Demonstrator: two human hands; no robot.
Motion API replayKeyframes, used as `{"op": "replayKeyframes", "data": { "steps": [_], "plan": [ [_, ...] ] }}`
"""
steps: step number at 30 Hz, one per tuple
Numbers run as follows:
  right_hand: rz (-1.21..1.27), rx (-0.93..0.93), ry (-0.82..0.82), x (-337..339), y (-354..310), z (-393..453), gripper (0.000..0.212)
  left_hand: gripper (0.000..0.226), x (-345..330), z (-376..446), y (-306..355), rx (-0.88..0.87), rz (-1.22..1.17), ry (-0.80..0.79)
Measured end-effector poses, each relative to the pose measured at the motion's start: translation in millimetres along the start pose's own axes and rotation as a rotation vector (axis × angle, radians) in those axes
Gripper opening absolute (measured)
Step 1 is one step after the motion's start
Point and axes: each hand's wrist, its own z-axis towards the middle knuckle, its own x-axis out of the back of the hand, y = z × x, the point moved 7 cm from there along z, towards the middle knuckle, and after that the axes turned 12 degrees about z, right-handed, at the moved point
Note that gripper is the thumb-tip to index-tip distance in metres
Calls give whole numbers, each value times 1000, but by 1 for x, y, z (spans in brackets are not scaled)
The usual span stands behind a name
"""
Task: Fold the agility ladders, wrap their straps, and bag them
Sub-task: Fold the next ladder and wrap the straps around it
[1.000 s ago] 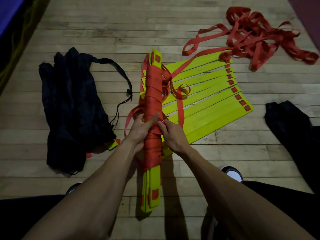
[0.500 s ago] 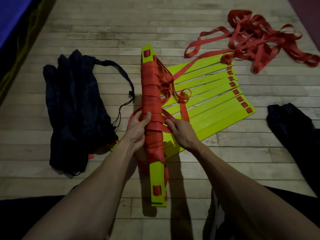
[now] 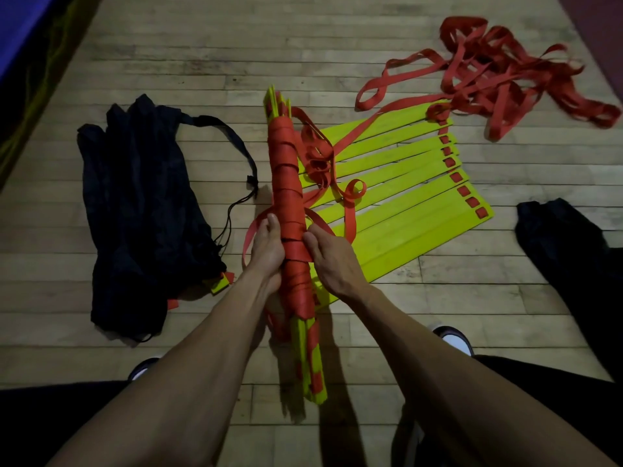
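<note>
Both hands' fingers [image 3: 269, 227] curled round strap-wrapped ladder bundle [image 3: 288, 210] — dark bag [image 3: 141, 210] (yellow rung end [image 3: 220, 285] poking out) left

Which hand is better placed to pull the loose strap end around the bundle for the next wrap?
Probably the right hand: its fingers pinch the strap where it leaves the bundle. The left hand is curled round the bundle, steadying it.

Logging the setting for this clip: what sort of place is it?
Probably a gym or sports hall: a wooden strip floor, yellow-rung agility ladders with red straps, and what looks like a blue mat edge.
</note>
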Motion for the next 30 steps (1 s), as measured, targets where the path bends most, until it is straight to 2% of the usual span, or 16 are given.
{"op": "replayKeyframes", "data": {
  "steps": [3,6,8,9,12,16,19,23,30],
  "plan": [
    [-36,28,-12,-3,1,-2,30,45,-3,-2,1,-3,25,-37],
    [-47,21,-29,-10,6,-4,44,47,-10,-7,2,-77,136,-144],
    [-99,35,-62,-14,7,-6,54,43,-5,-4,-4,-108,233,-98],
    [-122,44,-82,-14,7,-6,56,48,0,-3,-5,-107,263,-53],
    [-221,62,-117,-6,5,-5,46,64,8,1,-7,-94,295,14],
    [-363,53,-68,20,14,-2,35,37,8,1,3,-111,88,-7],
    [-340,55,-2,26,12,4,28,43,-3,3,0,-23,-104,-93],
    [-201,62,55,23,8,7,28,51,-5,-2,-6,96,-206,-155],
    [-55,26,3,10,-2,8,30,61,0,-5,-18,185,-300,-87]
  ]
}}
